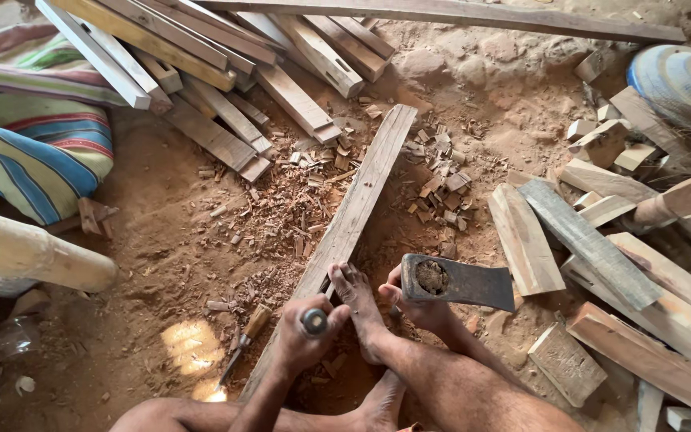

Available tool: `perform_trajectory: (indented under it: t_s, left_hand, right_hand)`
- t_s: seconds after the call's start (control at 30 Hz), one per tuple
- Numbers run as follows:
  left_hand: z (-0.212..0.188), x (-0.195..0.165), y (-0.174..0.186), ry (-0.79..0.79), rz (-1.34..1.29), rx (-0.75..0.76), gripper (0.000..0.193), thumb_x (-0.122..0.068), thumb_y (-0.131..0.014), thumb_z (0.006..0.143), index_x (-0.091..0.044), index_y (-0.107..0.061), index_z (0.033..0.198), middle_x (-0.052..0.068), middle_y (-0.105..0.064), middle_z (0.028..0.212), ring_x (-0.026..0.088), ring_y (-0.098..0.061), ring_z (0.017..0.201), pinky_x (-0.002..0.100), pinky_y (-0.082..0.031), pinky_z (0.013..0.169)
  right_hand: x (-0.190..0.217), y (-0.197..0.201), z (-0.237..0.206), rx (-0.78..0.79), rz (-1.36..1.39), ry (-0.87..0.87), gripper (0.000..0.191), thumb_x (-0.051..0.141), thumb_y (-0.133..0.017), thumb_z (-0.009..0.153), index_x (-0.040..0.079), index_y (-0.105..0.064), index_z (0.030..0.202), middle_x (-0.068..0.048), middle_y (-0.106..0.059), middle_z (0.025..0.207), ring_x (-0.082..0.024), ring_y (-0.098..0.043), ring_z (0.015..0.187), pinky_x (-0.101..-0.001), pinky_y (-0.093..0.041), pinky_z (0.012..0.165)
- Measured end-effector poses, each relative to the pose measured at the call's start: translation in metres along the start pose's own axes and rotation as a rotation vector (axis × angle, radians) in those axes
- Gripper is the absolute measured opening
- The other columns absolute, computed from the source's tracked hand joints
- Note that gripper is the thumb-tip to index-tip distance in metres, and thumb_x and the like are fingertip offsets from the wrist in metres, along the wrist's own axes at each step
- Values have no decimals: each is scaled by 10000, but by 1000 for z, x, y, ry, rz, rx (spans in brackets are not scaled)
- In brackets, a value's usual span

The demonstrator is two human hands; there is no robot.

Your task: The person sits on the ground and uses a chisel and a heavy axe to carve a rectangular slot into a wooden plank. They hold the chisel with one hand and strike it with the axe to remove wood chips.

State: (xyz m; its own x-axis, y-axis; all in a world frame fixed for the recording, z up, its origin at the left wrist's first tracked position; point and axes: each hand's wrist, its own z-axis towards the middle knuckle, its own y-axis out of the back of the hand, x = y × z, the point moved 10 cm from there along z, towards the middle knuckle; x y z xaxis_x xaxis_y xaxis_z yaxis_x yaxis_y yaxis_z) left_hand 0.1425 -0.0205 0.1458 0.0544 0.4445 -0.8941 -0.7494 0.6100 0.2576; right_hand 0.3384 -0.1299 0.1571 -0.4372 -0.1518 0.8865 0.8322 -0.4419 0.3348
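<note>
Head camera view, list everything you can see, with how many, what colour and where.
Long plank: one, grey-brown, centre, running from the foot toward the stack.
Axe head: one, dark rusty metal, right of the plank.
Chisel: one, metal-topped, in the fist.
Second chisel: one, wooden handle, on the ground left of the plank.
Wood chips: many, reddish-brown, beside the plank.
Stacked boards: several, pale, top left.
Offcuts: several, pale and grey, right.
Striped cloth: one, multicoloured, left.
Left hand: gripping the chisel.
Right hand: holding the axe head.
Foot: bare, pressing on the plank.
</note>
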Motion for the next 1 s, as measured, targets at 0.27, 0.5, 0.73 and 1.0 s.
perform_trajectory:
  t_s: [0.27, 0.5, 0.73, 1.0]
  left_hand:
    - [-2, 11, 1, 122, -54, 7, 393, -299, -760, 905, -95, -616, 601, -2, -576, 502, 99, -534, 434, 299, -398, 389]
    - [-3, -4, 0, 79, -28, 5, 378, -260, -784, 895, -76, -594, 625, 17, -572, 526, 107, -540, 466, 306, -407, 431]
    - [-1, -5, 1, 75, -26, 2, 377, -250, -791, 890, -68, -585, 632, 16, -564, 532, 106, -534, 470, 307, -405, 434]
    - [-2, -1, -1, 97, -49, 15, 379, -266, -790, 893, -78, -593, 629, 6, -570, 529, 94, -530, 465, 292, -397, 419]
  right_hand:
    - [1, -1, 1, 43, 35, -6, 200, 212, -761, 947, 48, -661, 893, 2, -622, 777, -76, -577, 648, -258, -486, 545]
    - [10, 2, 2, 25, -32, 102, 216, 220, -759, 953, 39, -660, 890, -11, -615, 795, -93, -560, 668, -270, -469, 561]
    - [7, 1, 2, 42, -44, 71, 213, 220, -763, 942, 41, -663, 885, -8, -623, 785, -88, -568, 656, -269, -473, 553]
    - [-7, 2, 0, 40, 75, -9, 214, 228, -759, 922, 42, -655, 900, -2, -630, 782, -58, -602, 585, -237, -504, 480]
